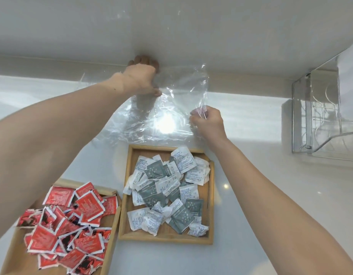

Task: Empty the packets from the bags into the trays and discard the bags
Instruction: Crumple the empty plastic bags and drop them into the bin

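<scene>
A clear plastic bag (177, 92) is held up over the white counter, near the back wall. My left hand (140, 80) grips its upper left part, and my right hand (208, 122) pinches its lower right corner. The bag looks empty. Below it a square wooden tray (209, 203) holds several white and grey packets (167, 191). At the lower left a second wooden tray (110, 235) is piled with red packets (72, 225).
Another sheet of clear plastic (120, 133) lies flat on the counter under the held bag. A clear acrylic holder (320, 116) is fixed at the right. The glossy white wall stands just behind my left hand.
</scene>
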`<state>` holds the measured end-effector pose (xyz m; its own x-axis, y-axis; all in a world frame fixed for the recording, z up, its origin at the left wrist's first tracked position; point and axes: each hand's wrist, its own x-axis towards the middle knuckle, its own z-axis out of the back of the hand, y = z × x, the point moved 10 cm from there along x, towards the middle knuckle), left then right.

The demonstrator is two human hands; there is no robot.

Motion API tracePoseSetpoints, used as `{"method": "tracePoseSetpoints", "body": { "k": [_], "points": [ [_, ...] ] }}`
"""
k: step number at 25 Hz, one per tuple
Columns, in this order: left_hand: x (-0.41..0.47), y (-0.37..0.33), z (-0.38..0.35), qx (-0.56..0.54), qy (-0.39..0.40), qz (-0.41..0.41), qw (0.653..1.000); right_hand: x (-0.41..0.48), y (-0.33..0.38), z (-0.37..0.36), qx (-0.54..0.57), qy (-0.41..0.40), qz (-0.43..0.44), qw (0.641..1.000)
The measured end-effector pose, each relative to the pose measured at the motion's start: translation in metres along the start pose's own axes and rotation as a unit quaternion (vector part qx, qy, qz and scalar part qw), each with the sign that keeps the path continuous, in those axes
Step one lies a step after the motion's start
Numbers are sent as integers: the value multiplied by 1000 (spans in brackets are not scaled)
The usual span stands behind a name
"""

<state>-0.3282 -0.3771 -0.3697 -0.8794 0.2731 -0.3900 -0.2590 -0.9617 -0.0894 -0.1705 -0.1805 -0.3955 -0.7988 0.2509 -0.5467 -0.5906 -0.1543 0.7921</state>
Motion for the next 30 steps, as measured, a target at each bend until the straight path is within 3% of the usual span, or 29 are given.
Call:
{"method": "tracePoseSetpoints", "body": {
  "k": [9, 13, 16, 21, 25, 30],
  "points": [
    [-86, 18, 69, -158, -69, 7, 985, -70, 89, 23, -17, 10, 147, 989],
    [-162, 30, 102, -304, -89, -32, 948, -116, 123, 34, -56, 22, 152, 987],
    [-220, 47, 124, -354, -122, -58, 925, -160, 145, 45, -63, 22, 171, 983],
    [-281, 58, 165, -432, -154, -110, 882, -223, 173, 66, 81, 44, 189, 978],
    [-324, 41, 195, -498, -166, -170, 834, -270, 180, 78, 230, 61, 231, 943],
    [-376, -3, 214, -549, -172, -188, 796, -332, 170, 82, 212, 74, 263, 938]
  ]
}}
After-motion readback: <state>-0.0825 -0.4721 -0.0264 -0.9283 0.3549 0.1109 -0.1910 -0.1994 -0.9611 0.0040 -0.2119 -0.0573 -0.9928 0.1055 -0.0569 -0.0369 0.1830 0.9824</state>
